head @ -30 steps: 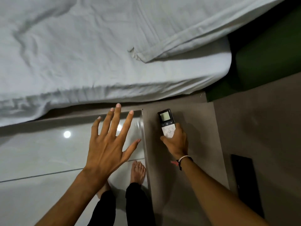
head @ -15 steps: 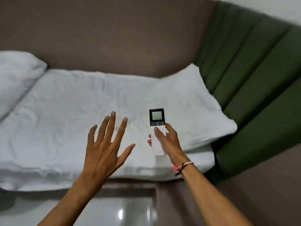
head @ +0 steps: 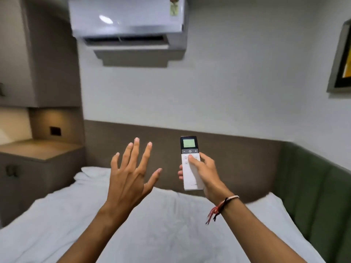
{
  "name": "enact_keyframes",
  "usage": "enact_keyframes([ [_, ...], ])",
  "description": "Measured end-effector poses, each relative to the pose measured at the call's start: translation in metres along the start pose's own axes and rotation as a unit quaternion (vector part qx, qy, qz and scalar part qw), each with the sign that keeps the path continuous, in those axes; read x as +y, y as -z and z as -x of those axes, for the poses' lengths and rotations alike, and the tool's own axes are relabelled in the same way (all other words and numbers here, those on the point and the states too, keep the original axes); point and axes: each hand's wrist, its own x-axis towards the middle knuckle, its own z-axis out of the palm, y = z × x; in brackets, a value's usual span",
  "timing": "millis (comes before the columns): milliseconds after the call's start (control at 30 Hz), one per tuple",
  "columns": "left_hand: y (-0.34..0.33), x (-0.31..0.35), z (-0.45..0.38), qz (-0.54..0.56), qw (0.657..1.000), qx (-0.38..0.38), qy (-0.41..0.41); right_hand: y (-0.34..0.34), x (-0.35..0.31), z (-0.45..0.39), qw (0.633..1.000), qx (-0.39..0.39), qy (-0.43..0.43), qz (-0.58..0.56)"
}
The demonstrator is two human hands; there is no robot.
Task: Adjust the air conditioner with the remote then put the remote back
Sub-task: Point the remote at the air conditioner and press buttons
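A white wall-mounted air conditioner [head: 129, 21] hangs high on the far wall, its flap open. My right hand [head: 206, 173] grips a slim white remote [head: 190, 175] upright, its lit green screen at the top pointing toward the unit. My thumb rests on the buttons just under the dark band. To the left of the remote, my left hand [head: 131, 177] is raised with fingers spread and holds nothing.
A bed with white sheets [head: 161, 224] and a pillow [head: 93, 173] lies below my arms. A brown headboard panel [head: 237, 160] runs behind it. A wooden side cabinet [head: 38, 168] stands at left, a green padded wall [head: 313, 196] at right, a framed picture [head: 341, 59] upper right.
The view has swung up from the floor and side shelf, past the bed, to the far wall. The remote came off the shelf in my right hand and now points at the air conditioner.
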Motion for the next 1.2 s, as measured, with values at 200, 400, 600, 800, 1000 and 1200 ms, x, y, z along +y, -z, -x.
enact_keyframes([
  [200, 0.067, -0.042, -0.027, -0.046, 0.997, 0.046, 0.029, -0.063, -0.057, -0.009, 0.998, -0.034, 0.049, 0.01],
  [400, 0.11, -0.066, -0.038, -0.077, 0.994, 0.067, 0.047, -0.11, -0.079, -0.007, 0.995, -0.063, 0.077, -0.013],
  [600, 0.127, -0.073, -0.046, -0.088, 0.992, 0.068, 0.052, -0.124, -0.095, -0.004, 0.995, -0.063, 0.082, -0.01],
  [800, 0.127, -0.073, -0.052, -0.086, 0.993, 0.069, 0.05, -0.122, -0.101, -0.005, 0.994, -0.057, 0.093, -0.006],
  [1000, 0.12, -0.073, -0.057, -0.083, 0.993, 0.067, 0.046, -0.117, -0.098, -0.009, 0.993, -0.05, 0.103, -0.007],
  [1200, 0.11, -0.071, -0.06, -0.078, 0.994, 0.065, 0.042, -0.111, -0.09, -0.012, 0.994, -0.043, 0.099, 0.012],
])
